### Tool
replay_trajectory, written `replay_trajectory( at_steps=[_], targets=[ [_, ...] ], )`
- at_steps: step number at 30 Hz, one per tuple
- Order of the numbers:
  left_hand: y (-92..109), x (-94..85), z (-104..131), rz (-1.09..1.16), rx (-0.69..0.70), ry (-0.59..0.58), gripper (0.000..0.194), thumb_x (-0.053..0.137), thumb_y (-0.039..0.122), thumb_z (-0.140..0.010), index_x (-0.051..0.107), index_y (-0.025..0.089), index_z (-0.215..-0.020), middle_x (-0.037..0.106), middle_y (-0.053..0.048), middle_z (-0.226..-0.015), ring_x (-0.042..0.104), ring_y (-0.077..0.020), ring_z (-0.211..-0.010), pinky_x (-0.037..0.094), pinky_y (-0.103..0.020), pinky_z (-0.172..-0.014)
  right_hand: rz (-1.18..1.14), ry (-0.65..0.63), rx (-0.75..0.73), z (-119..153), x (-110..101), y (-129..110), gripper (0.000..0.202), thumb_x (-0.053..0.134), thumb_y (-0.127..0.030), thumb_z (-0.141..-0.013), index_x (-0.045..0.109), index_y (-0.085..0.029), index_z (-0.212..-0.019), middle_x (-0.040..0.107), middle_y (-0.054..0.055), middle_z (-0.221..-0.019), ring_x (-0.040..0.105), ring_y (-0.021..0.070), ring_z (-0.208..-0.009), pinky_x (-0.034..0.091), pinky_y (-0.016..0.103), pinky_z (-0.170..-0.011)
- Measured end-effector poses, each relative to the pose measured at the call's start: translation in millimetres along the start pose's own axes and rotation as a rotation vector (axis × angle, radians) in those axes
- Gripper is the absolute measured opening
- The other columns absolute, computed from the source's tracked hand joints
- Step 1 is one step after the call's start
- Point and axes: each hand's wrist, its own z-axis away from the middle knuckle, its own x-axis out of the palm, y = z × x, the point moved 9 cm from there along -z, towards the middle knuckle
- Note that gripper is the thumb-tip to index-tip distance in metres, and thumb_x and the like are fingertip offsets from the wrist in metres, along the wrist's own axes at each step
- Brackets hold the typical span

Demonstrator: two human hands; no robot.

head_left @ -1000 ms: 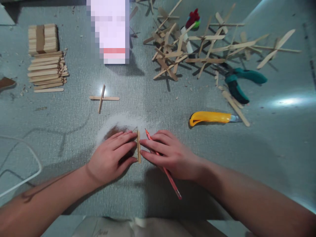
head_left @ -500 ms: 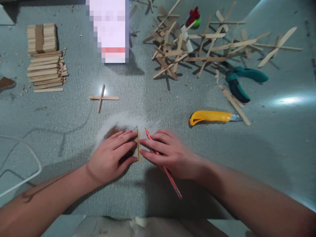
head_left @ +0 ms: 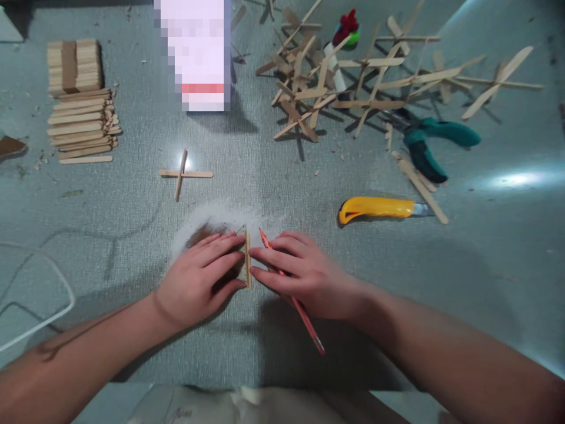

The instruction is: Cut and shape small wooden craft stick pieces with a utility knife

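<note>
Wooden stick: lying on the desk between the left grip and the right grip, being touched from both sides; on the left, resting fingertips against its edge (cannot tell whether clenching anything underneath); on the right, grasping a red pencil aslant, pointing its sharpened tip toward the far side, near the stick's end; lying nearer than two crossed sticks and well left of a yellow cutter and teal-handled pliers; farther off, showing a banded bundle of sticks on the left and a jumble of joined sticks on the right.
</note>
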Motion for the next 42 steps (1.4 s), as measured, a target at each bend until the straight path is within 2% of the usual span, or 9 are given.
replay_trajectory(
  at_steps=[12, 17, 26, 42],
  targets=[
    [1.0, -0.7, -0.4, -0.011, 0.015, 0.007, 0.032, 0.067, 0.033, -0.101, 0.066, 0.012, -0.124, 0.070, -0.018, -0.139, 0.068, -0.0285, -0.132, 0.058, -0.048, -0.114, 0.014, -0.001, -0.006, -1.1, -2.1, -0.4, 0.020, 0.058, -0.013, -0.101, 0.071, -0.018, -0.115, 0.075, 0.010, -0.129, 0.060, 0.0233, -0.106, 0.050, 0.043, -0.094],
    [-0.1, -0.3, 0.6, -0.003, 0.013, -0.001, 0.032, 0.068, 0.034, -0.100, 0.065, 0.013, -0.125, 0.070, -0.017, -0.140, 0.067, -0.0284, -0.133, 0.057, -0.048, -0.115, 0.004, -0.005, -0.010, -0.3, -1.4, -0.8, 0.023, 0.063, -0.011, -0.096, 0.070, -0.018, -0.116, 0.075, 0.011, -0.131, 0.060, 0.0238, -0.107, 0.049, 0.044, -0.095],
    [0.6, -1.4, 0.2, -0.007, 0.017, 0.001, 0.032, 0.067, 0.033, -0.101, 0.065, 0.012, -0.125, 0.070, -0.017, -0.140, 0.067, -0.0277, -0.133, 0.057, -0.047, -0.115, -0.006, -0.013, 0.001, 1.1, 0.8, -0.1, 0.023, 0.063, -0.011, -0.096, 0.070, -0.017, -0.117, 0.074, 0.011, -0.132, 0.059, 0.0243, -0.108, 0.049, 0.045, -0.095],
    [0.5, -1.2, 0.9, -0.014, 0.012, -0.007, 0.033, 0.068, 0.033, -0.100, 0.067, 0.011, -0.124, 0.070, -0.017, -0.139, 0.067, -0.0282, -0.132, 0.056, -0.047, -0.116, 0.004, 0.009, -0.008, -1.4, -2.1, -0.3, 0.021, 0.058, -0.012, -0.100, 0.070, -0.018, -0.116, 0.076, 0.010, -0.129, 0.060, 0.0244, -0.107, 0.051, 0.044, -0.093]
  ],
)
